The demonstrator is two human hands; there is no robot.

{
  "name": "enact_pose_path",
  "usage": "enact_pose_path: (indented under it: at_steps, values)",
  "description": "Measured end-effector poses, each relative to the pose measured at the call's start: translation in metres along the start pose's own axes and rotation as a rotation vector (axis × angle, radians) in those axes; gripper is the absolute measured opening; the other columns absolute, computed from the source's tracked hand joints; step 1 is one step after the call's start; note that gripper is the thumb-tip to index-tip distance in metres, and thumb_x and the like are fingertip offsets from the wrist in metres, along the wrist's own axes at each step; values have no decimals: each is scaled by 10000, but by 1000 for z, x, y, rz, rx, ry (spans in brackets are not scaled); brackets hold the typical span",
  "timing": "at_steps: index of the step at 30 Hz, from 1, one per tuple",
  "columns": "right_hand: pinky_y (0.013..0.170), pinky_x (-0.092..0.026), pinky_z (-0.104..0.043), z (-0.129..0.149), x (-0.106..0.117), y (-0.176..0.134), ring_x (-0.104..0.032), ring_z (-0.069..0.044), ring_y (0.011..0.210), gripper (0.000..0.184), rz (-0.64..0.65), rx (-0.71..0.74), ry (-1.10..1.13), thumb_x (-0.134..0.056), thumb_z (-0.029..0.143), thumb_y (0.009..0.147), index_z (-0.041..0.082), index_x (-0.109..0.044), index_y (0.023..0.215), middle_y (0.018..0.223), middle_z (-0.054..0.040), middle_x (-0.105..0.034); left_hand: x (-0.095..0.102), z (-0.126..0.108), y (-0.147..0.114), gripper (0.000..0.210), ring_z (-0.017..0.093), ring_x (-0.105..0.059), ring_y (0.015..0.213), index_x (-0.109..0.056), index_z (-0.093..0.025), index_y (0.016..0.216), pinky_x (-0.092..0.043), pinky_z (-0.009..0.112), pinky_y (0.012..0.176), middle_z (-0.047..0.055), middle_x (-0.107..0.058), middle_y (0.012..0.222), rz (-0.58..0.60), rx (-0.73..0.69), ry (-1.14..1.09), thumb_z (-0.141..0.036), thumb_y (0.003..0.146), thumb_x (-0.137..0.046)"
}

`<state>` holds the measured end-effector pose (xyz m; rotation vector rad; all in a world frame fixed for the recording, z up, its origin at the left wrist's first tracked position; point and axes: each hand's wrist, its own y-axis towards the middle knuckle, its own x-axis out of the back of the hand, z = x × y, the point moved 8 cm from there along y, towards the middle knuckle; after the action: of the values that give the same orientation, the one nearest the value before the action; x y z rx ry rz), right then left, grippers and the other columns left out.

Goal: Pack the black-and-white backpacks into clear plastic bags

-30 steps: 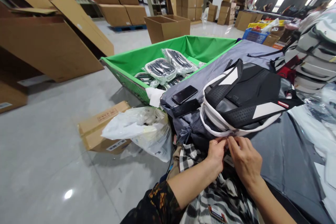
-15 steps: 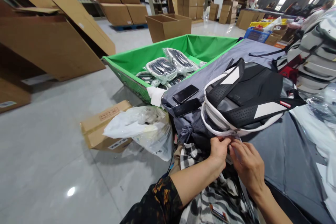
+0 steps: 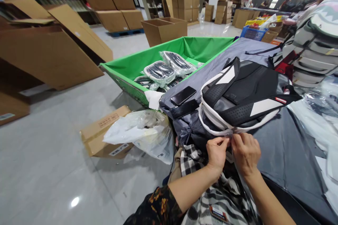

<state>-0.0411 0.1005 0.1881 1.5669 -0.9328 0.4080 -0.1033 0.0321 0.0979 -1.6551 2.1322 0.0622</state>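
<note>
A black, grey and white backpack (image 3: pixel 245 95) lies on its front on a table draped in grey cloth (image 3: pixel 285 154), straps up. My left hand (image 3: pixel 217 152) and my right hand (image 3: pixel 245 152) meet at the backpack's near bottom edge, fingertips pinched together on a small part there, perhaps a tag or zipper pull; what exactly is pinched is hidden by the fingers. Two black phones (image 3: pixel 183 95) lie on the cloth just left of the backpack.
A green bin (image 3: pixel 137 64) left of the table holds several bagged backpacks (image 3: pixel 161 72). A small cardboard box (image 3: pixel 102 135) and a white plastic bag (image 3: pixel 139 130) sit on the floor. Grey backpacks (image 3: pixel 314 49) pile at right; large cartons stand behind.
Both hands stay at the backpack's bottom edge, fingers shifting slightly and drawing closer together. The view has drifted a little; the backpack has not moved.
</note>
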Motion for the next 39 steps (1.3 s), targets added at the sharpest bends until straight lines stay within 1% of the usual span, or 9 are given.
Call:
enact_pose_path:
  at_steps: [5, 10, 14, 17, 21, 27, 31, 36, 39]
  values:
    - [695, -315, -338, 8, 6, 3, -463, -229, 766, 167, 117, 129, -21, -502, 103, 929, 198, -592, 825, 790, -72, -581, -7, -21, 4, 225, 167, -492, 578, -734, -180, 567, -413, 275, 613, 16, -610, 546, 67, -99, 180, -337, 696, -636]
    - [724, -330, -352, 10, 7, 2, -494, -256, 848, 84, 218, 22, 83, -571, 221, 853, 192, -573, 931, 887, -95, -601, -16, -24, -5, 225, 123, -422, 541, -635, -161, 508, -350, 241, 545, -8, -512, 519, 111, 144, 31, -291, 690, -605]
    - [711, -311, -357, 6, 8, 1, -507, -253, 840, 65, 133, -11, 67, -536, 158, 896, 206, -570, 868, 831, -81, -622, -18, -55, -39, 230, 232, -656, 851, -782, -161, 910, -502, 281, 784, 73, -743, 875, 319, 80, 34, -216, 740, -637]
    - [718, -308, -349, 0, 10, 2, -531, -234, 845, 126, 64, -49, 108, -519, 161, 955, 204, -587, 858, 806, -61, -648, 3, -64, -54, 428, 296, -632, 1170, -737, -192, 1177, -446, 355, 1063, 114, -704, 1240, 288, 5, 56, -206, 749, -731]
    - [714, -315, -333, -10, 8, 3, -542, -215, 812, 194, 57, -148, 191, -532, 223, 980, 208, -588, 795, 771, -42, -663, 15, -28, -32, 344, 288, -644, 1149, -774, -165, 1055, -435, 365, 1080, 131, -738, 1145, 172, 88, -45, -332, 755, -792]
    - [682, -360, -312, -35, -10, -1, -574, -191, 709, 230, 148, -401, 581, -572, 344, 904, 215, -618, 718, 720, -15, -666, -32, 25, -3, 568, 259, -690, 1016, -772, -130, 932, -498, 342, 971, 122, -758, 1005, 257, 349, -535, -493, 528, -941]
    - [644, -411, -294, -51, -32, -11, -570, -176, 642, 225, 268, -622, 845, -594, 378, 825, 215, -642, 677, 672, -10, -640, -44, 27, -8, 522, 218, -699, 984, -781, -173, 899, -507, 291, 937, 82, -766, 988, 337, 384, -566, -463, 509, -971]
    - [709, -446, -326, -55, -40, -13, -606, -212, 736, 166, 241, -705, 788, -583, 321, 808, 218, -689, 733, 731, -37, -683, -34, 28, -1, 530, 226, -679, 1070, -774, -152, 946, -461, 307, 1024, 90, -763, 1042, 328, 276, -419, -451, 549, -959]
    - [724, -460, -321, -56, -30, -23, -617, -206, 759, 56, 194, -752, 708, -633, 255, 794, 217, -674, 791, 768, -29, -694, -27, 30, -3, 540, 229, -689, 1037, -762, -156, 927, -490, 322, 1002, 80, -765, 1030, 288, 291, -337, -442, 517, -966]
